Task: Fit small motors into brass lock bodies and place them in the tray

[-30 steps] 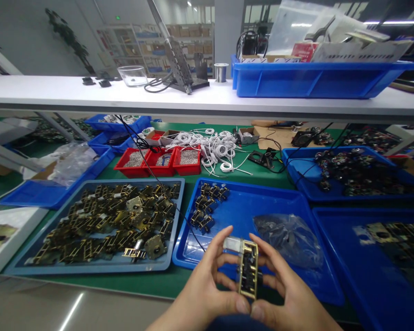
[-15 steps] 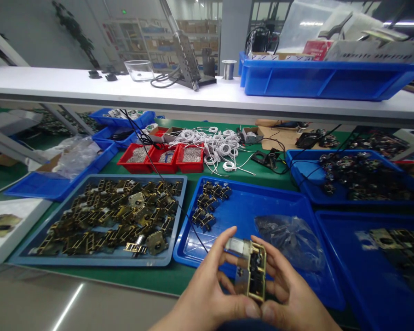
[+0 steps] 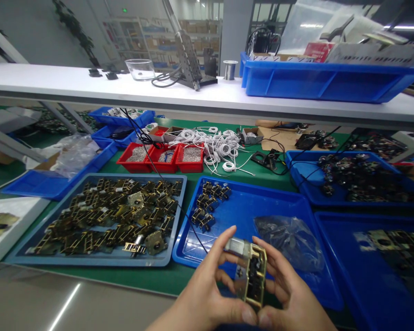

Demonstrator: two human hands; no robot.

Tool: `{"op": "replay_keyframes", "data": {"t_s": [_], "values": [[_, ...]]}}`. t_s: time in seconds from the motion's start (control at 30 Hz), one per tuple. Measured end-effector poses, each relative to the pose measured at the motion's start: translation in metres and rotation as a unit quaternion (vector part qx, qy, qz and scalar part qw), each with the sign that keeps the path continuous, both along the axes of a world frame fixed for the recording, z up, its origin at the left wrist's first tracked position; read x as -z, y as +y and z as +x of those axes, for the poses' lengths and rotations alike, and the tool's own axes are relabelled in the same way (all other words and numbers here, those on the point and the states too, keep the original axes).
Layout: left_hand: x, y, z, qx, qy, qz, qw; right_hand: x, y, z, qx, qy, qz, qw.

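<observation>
Between my two hands is a small motor assembly (image 3: 256, 276), a brass-coloured metal frame with black parts inside and a silver motor can at its upper left. My left hand (image 3: 215, 287) grips it from the left, index finger at the can and thumb at the lower edge. From the right, my right hand (image 3: 286, 285) closes on the frame, its thumb beside the left thumb at the bottom. Both hands are over the front of a blue tray (image 3: 241, 195), where several similar assemblies (image 3: 207, 204) stand at the left and a clear bag of dark parts (image 3: 290, 241) lies at the right.
On the left, a grey-blue tray (image 3: 103, 262) holds many brass-framed assemblies. Behind are red bins (image 3: 134, 158) of small metal parts and coiled white cables (image 3: 224, 145). More blue trays (image 3: 334, 257) stand to the right. A white shelf (image 3: 89, 89) crosses above; a black cable (image 3: 179, 207) hangs down.
The assembly has tilted slightly in my hands, so its open side with the black parts faces me a little more. Both hands keep their grip; the trays look the same.
</observation>
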State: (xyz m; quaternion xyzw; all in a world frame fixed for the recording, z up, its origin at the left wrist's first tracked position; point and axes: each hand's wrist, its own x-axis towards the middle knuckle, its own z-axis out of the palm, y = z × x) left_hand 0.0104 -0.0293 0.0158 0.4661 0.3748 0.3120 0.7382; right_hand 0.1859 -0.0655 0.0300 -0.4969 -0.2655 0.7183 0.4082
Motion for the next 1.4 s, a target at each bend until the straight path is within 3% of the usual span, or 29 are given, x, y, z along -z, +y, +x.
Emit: {"op": "replay_keyframes", "data": {"t_s": [0.47,0.63,0.8,1.07,1.27,1.4], "values": [[0.000,0.002,0.003,0.004,-0.048,-0.031,0.998,0.003,-0.002,-0.002,-0.003,-0.080,0.058,0.995],[-0.003,0.003,0.002,0.030,-0.008,-0.025,0.999,0.013,-0.002,0.000,-0.005,0.002,0.045,0.999],[-0.004,0.004,0.001,0.051,0.065,0.014,0.996,0.020,0.000,-0.005,0.047,0.079,0.052,0.994],[-0.005,0.004,0.003,0.038,0.115,0.021,0.992,0.010,0.001,-0.006,0.054,0.169,0.010,0.984],[-0.005,0.006,0.005,0.025,0.151,0.027,0.988,0.005,0.007,-0.006,0.048,0.297,-0.054,0.952],[-0.003,0.007,0.004,0.033,0.157,0.050,0.986,0.006,0.009,-0.006,0.052,0.315,-0.080,0.944]]}}
